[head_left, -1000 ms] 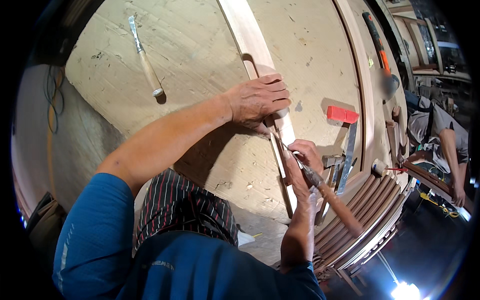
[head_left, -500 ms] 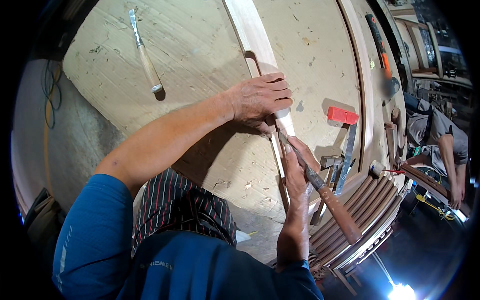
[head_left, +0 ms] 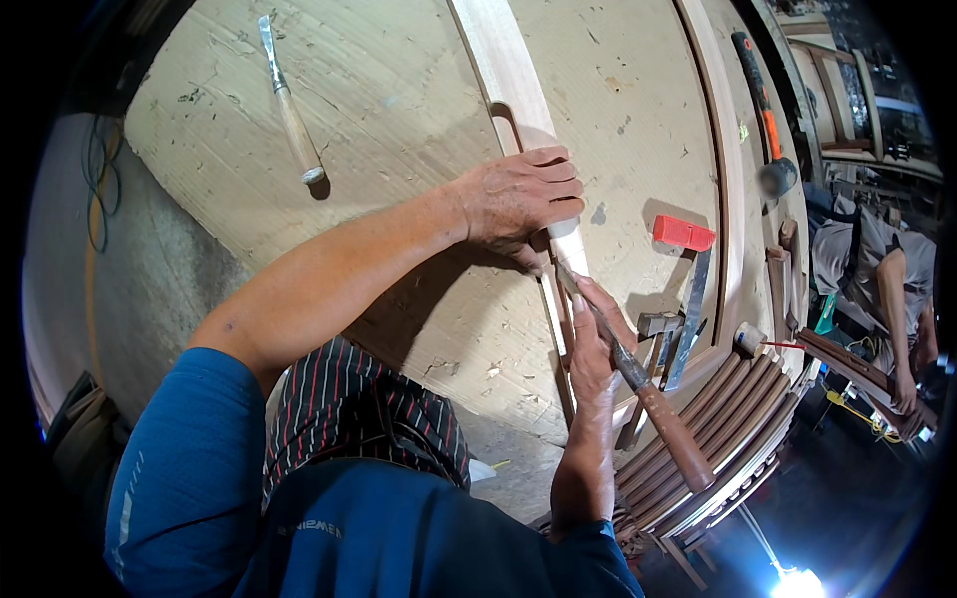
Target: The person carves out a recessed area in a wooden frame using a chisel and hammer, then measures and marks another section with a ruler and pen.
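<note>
A long, pale, gently curved wooden rail (head_left: 503,60) with a notch in its left edge lies over the table. My left hand (head_left: 518,204) is wrapped across it from above, fingers closed over its far side. Lower down, my right hand (head_left: 600,334) grips a chisel by its dark metal part, with the brown wooden handle (head_left: 673,439) sticking out toward the lower right. The chisel's tip meets the rail just below my left hand; the exact contact is hard to make out. Another chisel (head_left: 289,115), with a light wooden handle, lies apart at the upper left.
The worn tabletop (head_left: 399,130) carries a red-handled try square (head_left: 683,232), a metal-headed tool (head_left: 658,324) and an orange-and-black hammer (head_left: 763,110). Curved wooden slats (head_left: 718,419) are stacked at the lower right. A co-worker (head_left: 882,269) handles wood at the far right.
The chisel handle has shifted very slightly to the left. My left hand keeps its place on the rail. At the right, the co-worker's arms have moved.
</note>
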`<move>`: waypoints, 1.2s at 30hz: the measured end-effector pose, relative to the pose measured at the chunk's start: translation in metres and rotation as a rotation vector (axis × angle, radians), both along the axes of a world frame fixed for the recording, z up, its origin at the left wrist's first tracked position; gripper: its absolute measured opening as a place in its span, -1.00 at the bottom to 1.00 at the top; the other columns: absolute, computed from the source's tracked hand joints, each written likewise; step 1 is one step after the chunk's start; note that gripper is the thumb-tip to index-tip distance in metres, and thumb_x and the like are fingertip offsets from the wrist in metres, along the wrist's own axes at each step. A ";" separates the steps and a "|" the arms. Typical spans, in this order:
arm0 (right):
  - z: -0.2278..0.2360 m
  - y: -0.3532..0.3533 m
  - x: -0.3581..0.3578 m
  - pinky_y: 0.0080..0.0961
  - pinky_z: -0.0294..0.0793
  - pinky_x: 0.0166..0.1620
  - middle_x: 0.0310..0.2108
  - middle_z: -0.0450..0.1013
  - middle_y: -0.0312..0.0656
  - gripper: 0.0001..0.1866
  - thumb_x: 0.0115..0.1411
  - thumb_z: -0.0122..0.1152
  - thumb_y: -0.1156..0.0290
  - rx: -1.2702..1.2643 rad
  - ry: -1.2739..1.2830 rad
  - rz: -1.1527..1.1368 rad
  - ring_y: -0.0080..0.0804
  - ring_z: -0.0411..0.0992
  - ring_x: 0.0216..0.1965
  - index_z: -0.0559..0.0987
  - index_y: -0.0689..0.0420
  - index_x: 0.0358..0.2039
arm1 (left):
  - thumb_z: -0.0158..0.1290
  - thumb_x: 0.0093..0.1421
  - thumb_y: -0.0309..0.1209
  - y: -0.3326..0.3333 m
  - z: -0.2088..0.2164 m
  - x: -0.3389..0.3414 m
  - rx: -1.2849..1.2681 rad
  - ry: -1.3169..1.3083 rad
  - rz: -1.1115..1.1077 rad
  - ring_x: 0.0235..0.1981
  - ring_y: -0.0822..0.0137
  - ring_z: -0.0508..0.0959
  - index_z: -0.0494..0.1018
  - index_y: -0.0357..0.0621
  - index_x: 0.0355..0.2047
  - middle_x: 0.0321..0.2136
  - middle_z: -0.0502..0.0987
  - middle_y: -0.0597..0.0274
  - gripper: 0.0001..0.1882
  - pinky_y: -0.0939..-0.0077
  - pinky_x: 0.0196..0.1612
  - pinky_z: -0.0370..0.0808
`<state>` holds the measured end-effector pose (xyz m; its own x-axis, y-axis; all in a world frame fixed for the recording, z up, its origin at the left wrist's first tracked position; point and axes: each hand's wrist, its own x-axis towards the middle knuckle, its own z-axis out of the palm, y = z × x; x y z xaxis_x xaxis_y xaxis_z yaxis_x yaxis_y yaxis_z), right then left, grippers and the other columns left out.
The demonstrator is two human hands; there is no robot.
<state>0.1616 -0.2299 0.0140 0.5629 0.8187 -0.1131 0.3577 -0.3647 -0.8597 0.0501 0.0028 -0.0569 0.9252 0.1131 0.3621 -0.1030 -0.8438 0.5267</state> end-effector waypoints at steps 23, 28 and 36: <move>-0.002 0.021 -0.011 -0.29 0.62 0.05 -0.08 0.63 0.12 -0.71 0.20 0.18 0.75 0.013 -0.213 0.073 -0.07 0.65 -0.05 0.67 0.35 -0.07 | 0.50 -0.28 -0.12 0.002 0.009 -0.003 -0.023 0.085 -0.038 0.13 0.16 0.45 0.44 -0.13 -0.09 -0.08 0.48 0.22 -0.25 0.11 0.51 0.14; -0.002 0.026 -0.007 -0.30 0.61 0.02 -0.13 0.64 0.07 -0.73 0.20 0.18 0.74 0.019 -0.193 0.088 -0.08 0.65 -0.09 0.67 0.31 -0.11 | 0.50 -0.29 -0.11 0.003 0.009 -0.002 -0.031 0.107 -0.046 0.13 0.16 0.45 0.44 -0.13 -0.09 -0.07 0.48 0.23 -0.24 0.13 0.51 0.14; -0.008 0.030 -0.002 -0.33 0.60 0.01 -0.10 0.64 0.00 -0.71 0.21 0.19 0.70 -0.096 -0.232 0.122 -0.16 0.64 -0.08 0.69 0.25 -0.08 | 0.48 -0.30 -0.09 0.006 0.006 0.000 -0.055 0.072 -0.070 0.13 0.14 0.45 0.44 -0.14 -0.06 -0.07 0.49 0.22 -0.21 0.12 0.48 0.16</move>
<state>0.1596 -0.1996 0.0060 0.4809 0.8737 -0.0730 0.5873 -0.3829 -0.7131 0.0499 0.0085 -0.0508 0.9550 0.0646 0.2896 -0.1214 -0.8057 0.5798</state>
